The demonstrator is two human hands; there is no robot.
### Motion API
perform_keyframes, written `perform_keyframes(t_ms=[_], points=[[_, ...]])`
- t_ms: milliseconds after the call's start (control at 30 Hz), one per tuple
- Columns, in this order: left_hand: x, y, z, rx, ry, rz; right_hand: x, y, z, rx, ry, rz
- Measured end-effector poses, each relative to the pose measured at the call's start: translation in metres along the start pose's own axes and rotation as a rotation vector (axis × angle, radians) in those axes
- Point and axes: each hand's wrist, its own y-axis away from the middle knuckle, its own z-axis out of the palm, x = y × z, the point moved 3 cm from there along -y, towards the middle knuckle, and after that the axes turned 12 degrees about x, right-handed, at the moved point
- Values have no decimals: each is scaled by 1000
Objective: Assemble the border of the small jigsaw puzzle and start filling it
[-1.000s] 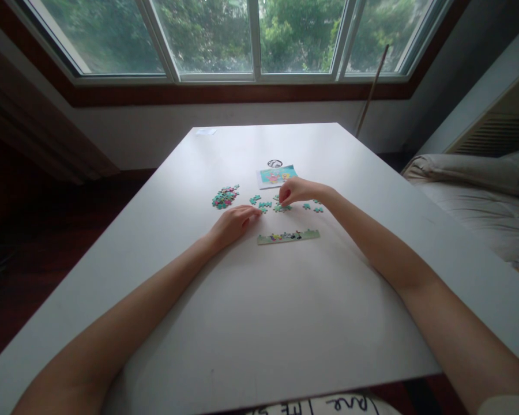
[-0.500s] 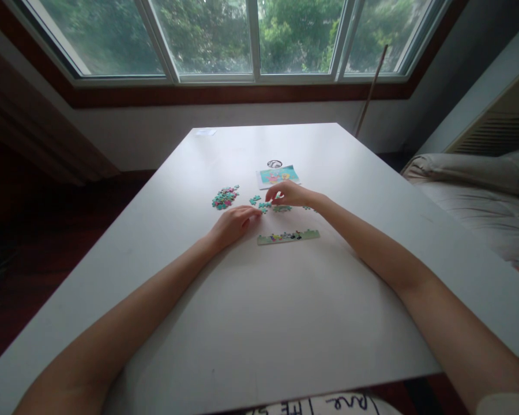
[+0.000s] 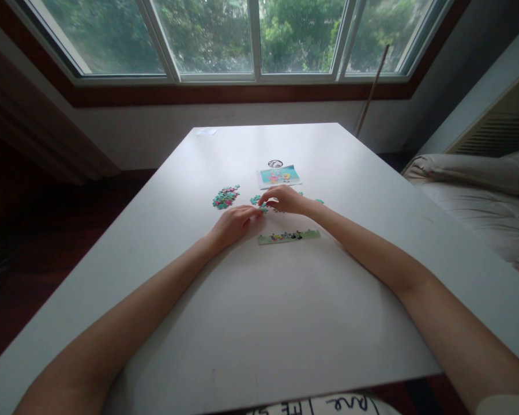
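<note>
My left hand [image 3: 237,222] rests on the white table, its fingers together and the fingertips closed at the edge of a small teal puzzle piece [image 3: 264,210]. Right beside it, my right hand [image 3: 284,199] arches over the same spot, thumb and fingertips pinched at small teal puzzle pieces; the exact grip is too small to make out. More teal pieces [image 3: 255,199] lie just beyond the fingertips, and others are partly hidden under the right hand. Nearer to me is a joined strip of puzzle [image 3: 289,237] with a green border and little figures.
A heap of loose puzzle pieces [image 3: 225,197] lies left of my hands. Behind them are a picture card [image 3: 279,176] and a dark round outline [image 3: 275,163] on the white table [image 3: 259,323]. A window is beyond; a pale-covered bed or couch [image 3: 462,196] stands at right.
My right hand has moved slightly left and lower, its fingertips now closer to my left hand, covering pieces that showed before. My left hand has stayed in place.
</note>
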Motion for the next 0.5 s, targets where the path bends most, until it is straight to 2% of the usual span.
perform_keyframes(t_ms=[267,500], points=[[2,-1,0,-9,-29,10,-9,1,-7,-60,163,4],[-1,1,2,-22,-18,-4,-13,1,-13,-174,363,-28]])
